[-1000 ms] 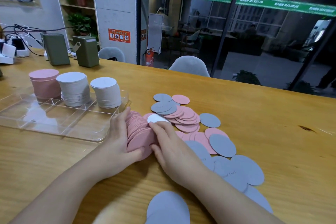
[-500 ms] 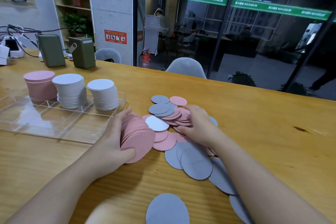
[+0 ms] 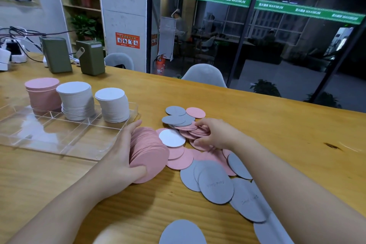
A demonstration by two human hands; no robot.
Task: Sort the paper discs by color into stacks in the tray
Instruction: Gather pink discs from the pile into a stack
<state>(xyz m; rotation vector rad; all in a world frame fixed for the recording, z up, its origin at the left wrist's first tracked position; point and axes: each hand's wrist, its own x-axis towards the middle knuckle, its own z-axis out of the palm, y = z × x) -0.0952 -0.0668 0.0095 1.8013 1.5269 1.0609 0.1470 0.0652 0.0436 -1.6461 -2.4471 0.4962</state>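
Observation:
My left hand [image 3: 120, 156] grips a thick bundle of pink discs [image 3: 150, 154] standing on edge on the table, just right of the clear tray [image 3: 65, 140]. My right hand [image 3: 215, 134] pinches a few pink discs [image 3: 196, 130] in the loose pile. One white disc [image 3: 172, 138] lies between my hands. Grey discs [image 3: 215, 184] spread toward the near right. In the tray's far row stand a pink stack [image 3: 42, 93], a light grey stack [image 3: 76, 101] and a white stack [image 3: 112, 105].
Two green boxes [image 3: 90, 59] and white chargers with cables [image 3: 13, 53] sit at the table's far left. A lone grey disc [image 3: 182, 232] lies near the front edge. Grey chairs [image 3: 204, 75] stand behind the table by a glass wall.
My right hand left the pink bundle, crossed to the loose pile and took hold of pink discs there. My left hand keeps the bundle in place.

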